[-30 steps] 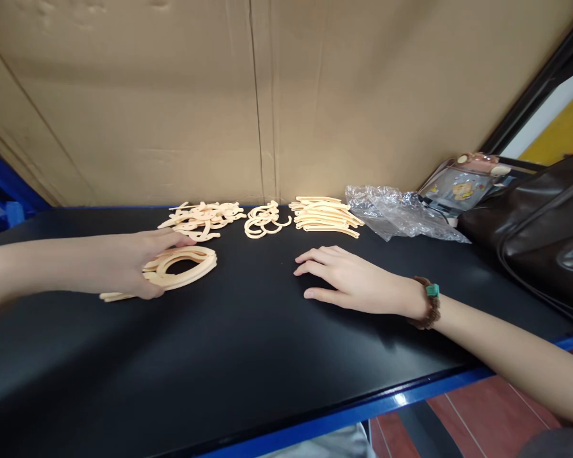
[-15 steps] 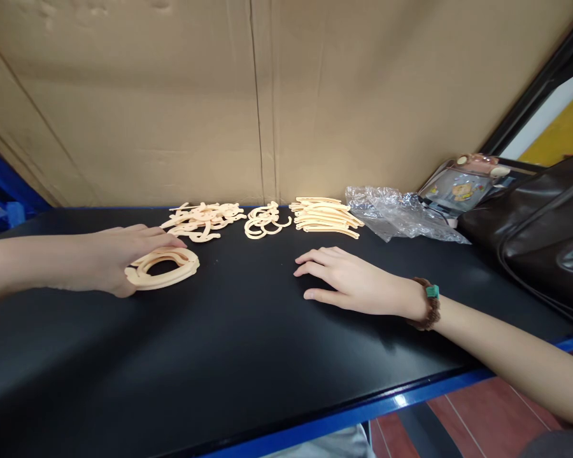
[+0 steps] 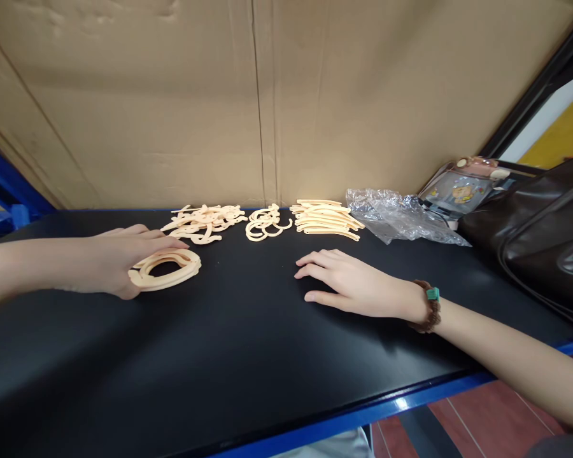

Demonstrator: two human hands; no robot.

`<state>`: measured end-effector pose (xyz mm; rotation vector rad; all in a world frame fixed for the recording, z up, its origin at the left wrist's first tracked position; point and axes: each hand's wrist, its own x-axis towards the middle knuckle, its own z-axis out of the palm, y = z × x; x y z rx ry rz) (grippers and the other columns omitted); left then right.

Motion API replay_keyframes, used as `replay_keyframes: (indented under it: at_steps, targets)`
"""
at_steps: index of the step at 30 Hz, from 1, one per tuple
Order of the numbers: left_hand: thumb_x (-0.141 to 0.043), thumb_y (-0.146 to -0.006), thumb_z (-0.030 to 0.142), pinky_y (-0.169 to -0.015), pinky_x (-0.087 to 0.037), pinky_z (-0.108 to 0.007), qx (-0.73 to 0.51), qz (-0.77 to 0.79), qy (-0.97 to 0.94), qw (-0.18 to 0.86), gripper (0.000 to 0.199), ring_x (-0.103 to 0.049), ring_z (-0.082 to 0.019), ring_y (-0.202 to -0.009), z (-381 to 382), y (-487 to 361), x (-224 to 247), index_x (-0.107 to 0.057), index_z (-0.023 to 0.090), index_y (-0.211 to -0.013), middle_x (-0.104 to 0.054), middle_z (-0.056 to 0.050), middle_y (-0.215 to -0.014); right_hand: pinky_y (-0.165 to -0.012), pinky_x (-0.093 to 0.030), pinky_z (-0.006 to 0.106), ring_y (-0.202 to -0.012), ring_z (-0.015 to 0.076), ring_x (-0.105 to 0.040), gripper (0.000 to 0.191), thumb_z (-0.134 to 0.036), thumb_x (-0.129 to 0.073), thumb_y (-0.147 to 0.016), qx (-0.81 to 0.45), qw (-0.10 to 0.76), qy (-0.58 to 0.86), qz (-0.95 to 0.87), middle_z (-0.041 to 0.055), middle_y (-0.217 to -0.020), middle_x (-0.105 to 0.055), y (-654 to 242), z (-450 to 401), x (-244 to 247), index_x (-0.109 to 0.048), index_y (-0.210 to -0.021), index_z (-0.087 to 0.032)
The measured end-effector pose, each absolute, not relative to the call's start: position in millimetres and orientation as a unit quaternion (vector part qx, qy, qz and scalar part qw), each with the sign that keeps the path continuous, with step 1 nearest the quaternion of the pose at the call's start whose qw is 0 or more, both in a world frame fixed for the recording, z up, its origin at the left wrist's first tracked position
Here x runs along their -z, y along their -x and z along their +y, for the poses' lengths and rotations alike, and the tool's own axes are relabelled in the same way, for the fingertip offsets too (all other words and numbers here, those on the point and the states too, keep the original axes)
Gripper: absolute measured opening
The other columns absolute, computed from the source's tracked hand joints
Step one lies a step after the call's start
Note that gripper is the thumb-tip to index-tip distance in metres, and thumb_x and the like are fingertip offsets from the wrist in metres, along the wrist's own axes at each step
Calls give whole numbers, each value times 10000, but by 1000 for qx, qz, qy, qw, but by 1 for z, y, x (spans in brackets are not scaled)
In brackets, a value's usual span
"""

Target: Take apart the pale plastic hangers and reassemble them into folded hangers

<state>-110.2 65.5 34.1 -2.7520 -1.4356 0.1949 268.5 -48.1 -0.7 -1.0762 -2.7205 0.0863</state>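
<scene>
On the left of the black tabletop lies a small stack of beige oval pieces (image 3: 172,280), which look like folded plastic hangers. My left hand (image 3: 128,257) is around its left end, with fingers along the far side and the thumb at the near left; part of the stack is hidden under the hand. My right hand (image 3: 344,280) rests palm down on the tabletop, fingers apart and holding nothing. Behind the hands lie a jumble of beige curved parts (image 3: 205,219), a few hook-shaped parts (image 3: 265,222) and a pile of long, slightly bent arms (image 3: 327,218).
Crumpled clear plastic bags (image 3: 401,216) lie at the back right, beside a clear pouch with a cartoon print (image 3: 463,187). A dark leather bag (image 3: 539,229) fills the right side. Cardboard (image 3: 172,108) stands behind the tabletop, and a blue metal edge (image 3: 363,416) runs along the front.
The whole view has shifted very slightly. Both hands and the beige pieces keep their places on the tabletop.
</scene>
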Motion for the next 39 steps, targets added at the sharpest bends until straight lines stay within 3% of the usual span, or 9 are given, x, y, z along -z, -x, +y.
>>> replay_keyframes:
  at_steps: [2,5,8,12,16,20,23,30,39]
  targets:
    - [-609,-534,230,-937,-413,-370,-116,-442,889,-8,746,-519,-277,-1058,67,113,-35,-583,273,-1278,-616,-45,-1230,-1008,-419,438,-1152,242,-550,344,-408,-447,-981,-30,111,364,-924,118,-1281,-571,-269,-48,1,-588,-1190,-174]
    - [-676,-608,487,-1003,-360,-408,-108,-460,881,-9,832,-447,-319,-1182,70,107,-37,-479,251,-1381,-530,-79,-1355,-1010,-422,445,-1157,242,-549,344,-408,-449,-979,-31,117,363,-924,119,-1281,-574,-269,-48,2,-588,-1193,-177]
    - [-449,-797,654,-1041,-314,-434,-13,-467,883,49,698,-431,-307,-1212,71,89,-36,-524,208,-1329,-533,-97,-1339,-1007,-427,445,-1152,242,-553,345,-407,-449,-979,-31,118,362,-924,120,-1280,-575,-269,-48,2,-591,-1191,-175]
    - [-203,-955,507,-1058,-310,-424,66,-437,892,91,574,-459,-271,-1197,67,67,-32,-582,159,-1210,-548,-112,-1317,-1014,-424,445,-1162,245,-549,353,-413,-438,-982,-25,115,361,-925,118,-1288,-571,-269,-48,2,-589,-1196,-177]
    - [-308,-914,531,-1002,-376,-466,89,-508,855,60,611,-519,-318,-1162,71,68,-38,-489,108,-1316,-568,-167,-1297,-1010,-429,445,-1157,249,-555,349,-401,-439,-983,-14,114,364,-925,126,-1288,-570,-269,-49,2,-593,-1190,-166]
    - [-460,-841,590,-1035,-365,-434,42,-529,847,-19,701,-503,-306,-1237,87,81,-46,-433,161,-1395,-513,-136,-1414,-1012,-431,454,-1161,254,-556,340,-379,-447,-983,-4,111,360,-926,138,-1284,-576,-269,-51,2,-595,-1185,-149]
    - [-494,-841,572,-1027,-376,-409,-3,-514,858,-20,693,-515,-294,-1233,99,86,-45,-462,139,-1382,-508,-150,-1426,-1011,-435,443,-1162,254,-559,347,-378,-451,-982,2,107,359,-927,139,-1278,-579,-268,-52,1,-593,-1188,-136]
    - [-502,-869,386,-950,-407,-325,-20,-492,870,2,503,-564,-240,-1130,115,87,-45,-544,118,-1294,-603,-117,-1320,-1008,-439,443,-1161,249,-561,328,-363,-449,-986,13,110,356,-928,135,-1282,-578,-268,-52,3,-583,-1192,-145]
    - [-418,-914,215,-748,-361,-197,7,-476,877,58,327,-577,-155,-851,97,77,-41,-616,122,-1158,-674,-30,-974,-1006,-441,431,-1157,250,-563,334,-361,-456,-984,22,111,354,-928,134,-1272,-581,-268,-52,4,-588,-1191,-134]
